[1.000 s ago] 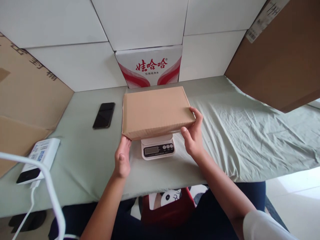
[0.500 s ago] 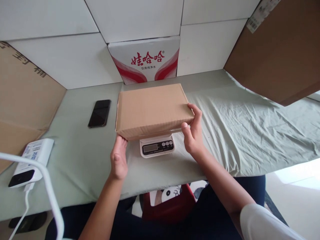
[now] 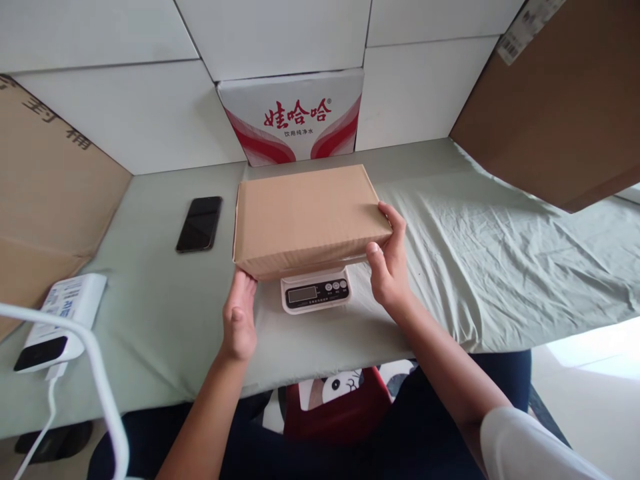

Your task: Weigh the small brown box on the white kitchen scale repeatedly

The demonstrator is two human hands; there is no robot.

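Note:
A brown cardboard box (image 3: 307, 213) lies level over a small white digital scale (image 3: 317, 293), whose display and buttons stick out at the front. The box hides the scale's platform, so I cannot tell whether the two touch. My left hand (image 3: 241, 317) supports the box at its front left corner, fingertips tucked under the bottom edge. On the other side my right hand (image 3: 393, 260) grips the front right corner, fingers along the right side and thumb at the front.
Left of the box lies a black smartphone (image 3: 199, 224) on the green cloth (image 3: 165, 307). A white device (image 3: 63, 320) with a cable is at the far left. Behind stands a red-and-white carton (image 3: 297, 117); large brown cartons flank the table at left (image 3: 55, 180) and right (image 3: 560, 113).
The view has shifted very slightly. Both hands keep their places on the box, and the box stays over the scale.

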